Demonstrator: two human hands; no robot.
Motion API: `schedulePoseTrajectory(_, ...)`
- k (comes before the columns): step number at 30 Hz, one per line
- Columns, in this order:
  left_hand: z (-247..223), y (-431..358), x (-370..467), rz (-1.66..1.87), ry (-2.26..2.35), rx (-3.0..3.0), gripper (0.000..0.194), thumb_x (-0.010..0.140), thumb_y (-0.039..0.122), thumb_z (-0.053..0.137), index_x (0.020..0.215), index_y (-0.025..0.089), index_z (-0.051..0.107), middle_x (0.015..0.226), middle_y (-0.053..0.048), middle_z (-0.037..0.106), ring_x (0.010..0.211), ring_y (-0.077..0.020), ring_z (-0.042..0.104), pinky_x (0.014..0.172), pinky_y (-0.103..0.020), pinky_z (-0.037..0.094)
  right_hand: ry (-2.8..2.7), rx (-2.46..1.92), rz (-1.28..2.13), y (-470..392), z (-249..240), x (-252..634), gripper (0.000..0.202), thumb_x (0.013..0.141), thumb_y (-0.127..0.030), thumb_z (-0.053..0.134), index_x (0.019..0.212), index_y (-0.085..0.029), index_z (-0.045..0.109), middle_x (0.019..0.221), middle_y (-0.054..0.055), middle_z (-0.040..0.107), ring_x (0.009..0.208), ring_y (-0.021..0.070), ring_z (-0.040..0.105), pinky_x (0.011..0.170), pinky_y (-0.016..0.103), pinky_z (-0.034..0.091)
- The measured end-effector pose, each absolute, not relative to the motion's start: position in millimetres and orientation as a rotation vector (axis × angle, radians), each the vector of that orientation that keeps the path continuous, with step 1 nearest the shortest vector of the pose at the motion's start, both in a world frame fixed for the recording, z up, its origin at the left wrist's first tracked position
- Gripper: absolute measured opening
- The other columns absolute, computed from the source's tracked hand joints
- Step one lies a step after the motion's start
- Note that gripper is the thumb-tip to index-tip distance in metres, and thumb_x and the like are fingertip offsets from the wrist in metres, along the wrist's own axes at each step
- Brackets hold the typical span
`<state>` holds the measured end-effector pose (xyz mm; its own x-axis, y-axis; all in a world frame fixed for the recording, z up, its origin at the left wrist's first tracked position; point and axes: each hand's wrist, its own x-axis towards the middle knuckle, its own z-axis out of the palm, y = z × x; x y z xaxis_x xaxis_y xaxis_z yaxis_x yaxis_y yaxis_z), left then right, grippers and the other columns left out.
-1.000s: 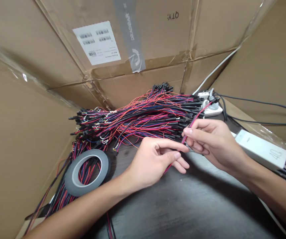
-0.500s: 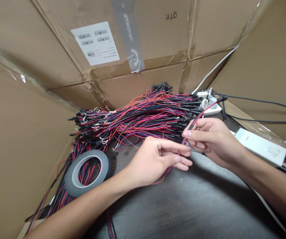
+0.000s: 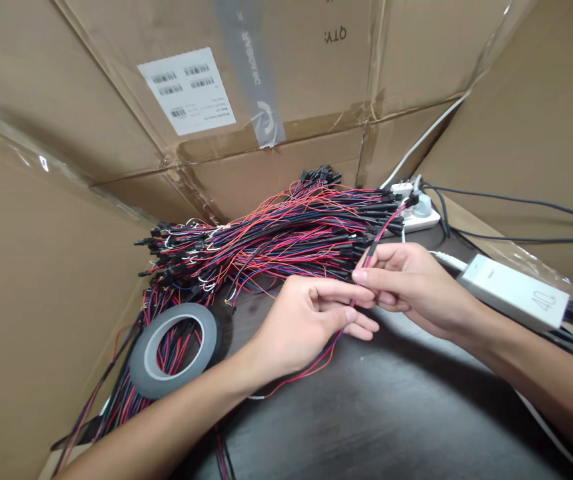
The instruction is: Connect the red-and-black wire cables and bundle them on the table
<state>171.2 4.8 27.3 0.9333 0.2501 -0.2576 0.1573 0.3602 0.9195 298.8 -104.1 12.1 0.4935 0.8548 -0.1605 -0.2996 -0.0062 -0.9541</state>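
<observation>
My right hand (image 3: 411, 283) pinches a thin wire harness (image 3: 382, 228) of red, purple and blue strands between thumb and forefinger. A short black band wraps the strands just above that pinch, and a black connector (image 3: 411, 200) ends the harness at the upper right. Close by on the left, my left hand (image 3: 311, 317) has its thumb and fingers loosely round the same wires, fingertips almost at the right hand. Below it, the loose strands trail down to the left over the dark table (image 3: 381, 407). Part of the harness is hidden behind the fingers.
A large heap of similar wire harnesses (image 3: 266, 233) lies at the back. A roll of grey tape (image 3: 141, 353) rests on more wires at left. A white power strip (image 3: 429, 221) and a white box-shaped adapter (image 3: 516, 293) lie at right. Cardboard walls (image 3: 311, 87) surround the table.
My right hand and the connector end have shifted left, bringing that hand closer to my left hand. More of the trailing strands shows below my left hand. The view has moved slightly.
</observation>
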Motion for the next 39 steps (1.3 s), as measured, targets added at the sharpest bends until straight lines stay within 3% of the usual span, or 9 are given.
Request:
schedulePoseTrajectory(4,26.1,5.4,171.7,0.064,0.379,1.173,0.02,0.07,-0.001,0.07,0.087,0.009,0.076,0.084,-0.007,0.075,0.071,-0.0199,0.075,0.066,-0.026,0.064,-0.537,-1.255,0.946,-103.9,11.0,299.0,0.039,0.054,-0.04,0.089,0.058,-0.014,0.061,0.046,-0.001,0.053,0.04,0.0043,0.036,0.037,0.019,0.019)
schedulePoseTrajectory(8,26.6,7.1,169.8,0.004,0.343,1.195,0.03,0.075,-0.001,0.067,0.101,0.01,0.075,0.088,-0.008,0.077,0.073,-0.0191,0.075,0.067,-0.024,0.063,-0.516,-1.228,0.978,-103.5,7.0,301.1,0.037,0.061,-0.038,0.086,0.057,-0.014,0.058,0.049,0.001,0.056,0.04,0.0036,0.034,0.038,0.02,0.017)
schedulePoseTrajectory(13,28.1,7.9,169.1,0.077,0.37,1.298,0.037,0.075,0.003,0.069,0.112,0.006,0.07,0.091,-0.013,0.077,0.08,-0.0227,0.075,0.069,-0.026,0.064,-0.45,-1.167,0.873,-104.0,8.3,301.8,0.03,0.067,-0.032,0.081,0.06,-0.016,0.057,0.049,-0.004,0.047,0.039,0.0031,0.031,0.037,0.019,0.014)
schedulePoseTrajectory(19,25.5,10.8,169.8,0.203,0.384,1.475,0.044,0.077,0.003,0.066,0.121,0.009,0.066,0.091,-0.01,0.077,0.081,-0.0207,0.075,0.074,-0.027,0.064,-0.514,-1.266,0.927,-104.7,10.4,292.1,0.021,0.062,-0.026,0.08,0.059,-0.014,0.063,0.047,-0.003,0.048,0.041,0.0046,0.034,0.037,0.02,0.015)
schedulePoseTrajectory(27,16.3,8.0,170.4,0.317,0.317,1.666,0.044,0.078,0.002,0.061,0.12,0.012,0.068,0.104,-0.01,0.075,0.077,-0.0173,0.074,0.074,-0.026,0.064,-0.548,-1.28,0.987,-101.5,1.0,279.8,0.025,0.068,-0.033,0.079,0.061,-0.011,0.068,0.056,0.001,0.058,0.048,0.0049,0.037,0.042,0.022,0.017)
schedulePoseTrajectory(34,18.0,9.7,170.7,0.223,0.356,1.611,0.048,0.078,0.005,0.064,0.126,0.012,0.064,0.103,-0.011,0.075,0.074,-0.0195,0.075,0.071,-0.029,0.064,-0.502,-1.231,0.991,-101.6,-0.3,280.1,0.028,0.063,-0.034,0.085,0.061,-0.011,0.068,0.054,0.001,0.058,0.046,0.0045,0.034,0.044,0.022,0.018)
schedulePoseTrajectory(39,27.5,8.6,171.3,0.162,0.365,1.477,0.049,0.078,0.004,0.062,0.126,0.008,0.063,0.1,-0.011,0.076,0.077,-0.0207,0.075,0.071,-0.029,0.064,-0.487,-1.143,1.021,-101.6,-3.8,279.6,0.024,0.068,-0.031,0.081,0.062,-0.013,0.067,0.057,0.002,0.059,0.051,0.0082,0.044,0.045,0.023,0.023)
